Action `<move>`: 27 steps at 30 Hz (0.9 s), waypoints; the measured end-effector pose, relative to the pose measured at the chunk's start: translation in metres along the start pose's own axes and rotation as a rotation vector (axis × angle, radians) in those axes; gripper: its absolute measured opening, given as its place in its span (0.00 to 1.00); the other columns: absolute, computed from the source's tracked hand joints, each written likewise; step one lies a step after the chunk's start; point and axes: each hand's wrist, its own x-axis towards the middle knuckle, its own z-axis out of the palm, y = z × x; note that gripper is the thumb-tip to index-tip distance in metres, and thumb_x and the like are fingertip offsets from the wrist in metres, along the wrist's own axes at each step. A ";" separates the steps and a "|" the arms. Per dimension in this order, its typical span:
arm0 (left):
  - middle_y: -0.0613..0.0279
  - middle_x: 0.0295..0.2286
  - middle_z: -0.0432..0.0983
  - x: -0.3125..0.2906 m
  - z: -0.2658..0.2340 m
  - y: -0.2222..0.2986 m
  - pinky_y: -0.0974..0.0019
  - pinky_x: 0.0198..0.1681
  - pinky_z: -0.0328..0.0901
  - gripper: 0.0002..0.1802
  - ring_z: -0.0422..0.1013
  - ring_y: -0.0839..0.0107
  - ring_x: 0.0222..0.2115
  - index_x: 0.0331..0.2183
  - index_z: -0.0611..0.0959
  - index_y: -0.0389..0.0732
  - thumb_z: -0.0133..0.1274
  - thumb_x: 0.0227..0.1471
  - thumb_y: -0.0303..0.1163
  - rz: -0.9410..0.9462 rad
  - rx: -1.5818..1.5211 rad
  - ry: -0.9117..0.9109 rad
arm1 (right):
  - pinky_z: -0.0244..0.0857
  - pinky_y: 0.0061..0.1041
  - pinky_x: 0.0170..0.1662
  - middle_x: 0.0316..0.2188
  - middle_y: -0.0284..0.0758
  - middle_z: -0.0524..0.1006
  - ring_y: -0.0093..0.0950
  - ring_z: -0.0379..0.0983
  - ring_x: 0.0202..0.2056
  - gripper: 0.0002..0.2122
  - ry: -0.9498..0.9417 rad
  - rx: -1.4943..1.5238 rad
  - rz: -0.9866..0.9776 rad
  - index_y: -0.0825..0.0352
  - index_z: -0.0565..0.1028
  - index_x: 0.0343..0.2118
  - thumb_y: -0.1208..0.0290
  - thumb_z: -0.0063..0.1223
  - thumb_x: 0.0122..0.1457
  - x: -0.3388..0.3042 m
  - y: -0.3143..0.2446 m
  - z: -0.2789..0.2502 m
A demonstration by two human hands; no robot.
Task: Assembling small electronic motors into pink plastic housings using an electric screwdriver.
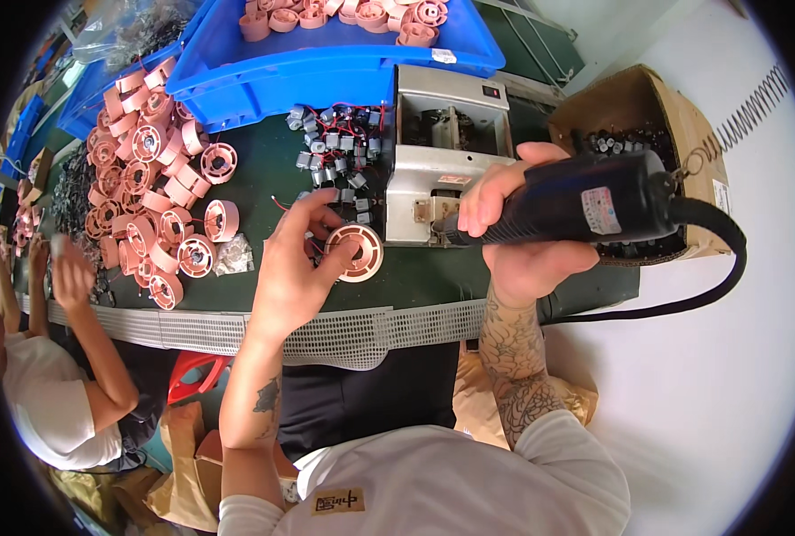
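Note:
My left hand is closed on a round pink plastic housing, its ringed face turned up and the thumb over its middle. My right hand wraps round a black electric screwdriver, which hangs from a coiled spring and has a thick black cable. The screwdriver's tip points left at the front of a grey metal machine; whether it touches cannot be made out. Small grey motors with red wires lie between the left hand and the machine.
Many pink housings are heaped at the left. A blue bin with more housings stands behind. On the right is a cardboard box of dark parts. A perforated strip edges the bench. Another person's hand works at far left.

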 end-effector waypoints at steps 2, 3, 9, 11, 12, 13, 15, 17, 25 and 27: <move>0.59 0.37 0.74 -0.004 -0.001 -0.005 0.71 0.35 0.64 0.31 0.69 0.74 0.35 0.53 0.69 0.35 0.60 0.46 0.23 -0.057 -0.155 0.015 | 0.62 0.25 0.22 0.21 0.34 0.69 0.25 0.65 0.19 0.48 -0.037 0.012 -0.011 0.71 0.58 0.53 0.24 0.38 0.46 0.000 -0.001 -0.002; 0.60 0.40 0.73 -0.005 -0.001 -0.007 0.70 0.39 0.64 0.32 0.68 0.74 0.38 0.54 0.67 0.35 0.58 0.47 0.22 -0.083 -0.252 0.031 | 0.62 0.24 0.21 0.20 0.34 0.68 0.25 0.64 0.19 0.48 -0.034 0.002 0.011 0.71 0.59 0.53 0.24 0.39 0.46 0.001 -0.004 -0.001; 0.57 0.42 0.76 -0.011 -0.003 -0.013 0.69 0.39 0.64 0.32 0.70 0.70 0.40 0.52 0.69 0.35 0.61 0.45 0.26 -0.041 -0.253 0.029 | 0.62 0.25 0.21 0.20 0.34 0.68 0.26 0.64 0.19 0.49 -0.339 0.325 -0.028 0.70 0.58 0.56 0.24 0.38 0.47 0.010 -0.012 0.012; 0.56 0.41 0.76 -0.008 0.000 -0.008 0.68 0.40 0.64 0.31 0.71 0.69 0.40 0.52 0.70 0.36 0.61 0.45 0.27 -0.059 -0.156 0.033 | 0.63 0.27 0.22 0.20 0.34 0.69 0.27 0.64 0.19 0.49 -0.344 0.367 -0.048 0.70 0.58 0.57 0.24 0.38 0.47 0.016 -0.012 0.028; 0.56 0.40 0.77 -0.007 0.001 -0.007 0.68 0.41 0.64 0.31 0.71 0.69 0.40 0.52 0.70 0.35 0.61 0.45 0.28 -0.068 -0.092 0.034 | 0.64 0.28 0.24 0.21 0.35 0.69 0.27 0.65 0.20 0.49 -0.345 0.410 -0.070 0.70 0.58 0.57 0.25 0.39 0.47 0.018 -0.011 0.035; 0.55 0.39 0.77 -0.006 0.003 -0.008 0.66 0.41 0.66 0.29 0.72 0.68 0.37 0.50 0.71 0.35 0.60 0.45 0.27 -0.032 -0.067 0.033 | 0.65 0.29 0.26 0.23 0.36 0.70 0.28 0.66 0.22 0.50 -0.385 0.405 -0.039 0.71 0.57 0.58 0.24 0.39 0.46 0.021 -0.010 0.038; 0.54 0.38 0.77 -0.004 0.008 -0.017 0.65 0.41 0.67 0.27 0.72 0.67 0.34 0.49 0.71 0.34 0.59 0.45 0.26 -0.068 -0.223 -0.006 | 0.64 0.29 0.25 0.23 0.36 0.70 0.28 0.66 0.21 0.50 -0.376 0.397 -0.016 0.71 0.58 0.57 0.23 0.38 0.46 0.019 -0.007 0.043; 0.54 0.35 0.77 -0.005 0.009 -0.017 0.66 0.38 0.68 0.22 0.73 0.67 0.31 0.45 0.75 0.34 0.58 0.46 0.25 -0.063 -0.270 0.040 | 0.64 0.29 0.24 0.22 0.36 0.70 0.28 0.66 0.21 0.50 -0.354 0.381 0.005 0.71 0.58 0.57 0.23 0.37 0.46 0.016 -0.002 0.048; 0.56 0.30 0.75 -0.003 0.005 -0.013 0.67 0.35 0.67 0.12 0.73 0.70 0.29 0.36 0.78 0.34 0.58 0.46 0.26 -0.144 -0.278 -0.048 | 0.63 0.26 0.20 0.19 0.36 0.69 0.28 0.65 0.18 0.51 -0.264 0.295 0.038 0.71 0.59 0.55 0.21 0.32 0.46 0.013 0.014 0.063; 0.56 0.29 0.75 -0.004 0.005 -0.014 0.67 0.34 0.67 0.12 0.73 0.70 0.29 0.36 0.78 0.34 0.58 0.46 0.26 -0.130 -0.277 -0.039 | 0.63 0.26 0.20 0.19 0.36 0.69 0.27 0.65 0.18 0.50 -0.293 0.317 0.026 0.70 0.59 0.55 0.21 0.32 0.46 0.016 0.016 0.063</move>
